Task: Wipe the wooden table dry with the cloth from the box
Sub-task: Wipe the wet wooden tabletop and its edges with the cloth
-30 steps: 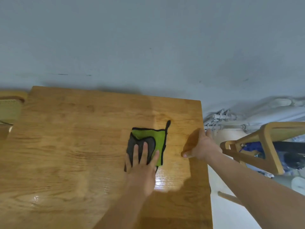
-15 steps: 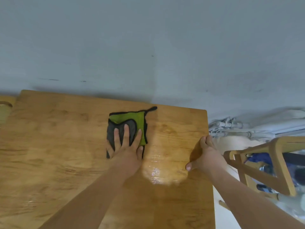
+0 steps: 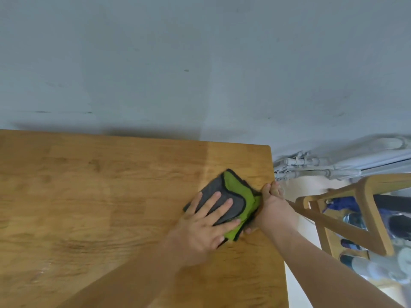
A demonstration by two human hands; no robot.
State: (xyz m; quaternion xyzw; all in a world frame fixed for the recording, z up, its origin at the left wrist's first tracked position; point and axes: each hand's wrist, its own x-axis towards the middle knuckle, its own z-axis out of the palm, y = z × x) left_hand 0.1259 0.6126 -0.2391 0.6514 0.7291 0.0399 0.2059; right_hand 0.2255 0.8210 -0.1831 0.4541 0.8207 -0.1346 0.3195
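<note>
Nearest, two bare forearms reach up from the bottom edge. The left hand (image 3: 201, 230) lies flat with fingers spread, palm pressing the cloth (image 3: 231, 203) onto the table (image 3: 100, 196) near its right edge. The right hand (image 3: 272, 207) sits at that edge just beside the cloth, curled over the rim; whether it pinches the cloth's green fold I cannot tell. The cloth looks soft, light and folded in layers (grey over green), so it likely slides easily under a flat palm and would bunch if pushed by one corner. Wet patches are hard to make out in the blur. Farther right, a chair (image 3: 360, 210) is partly cut off; no box shows
</note>
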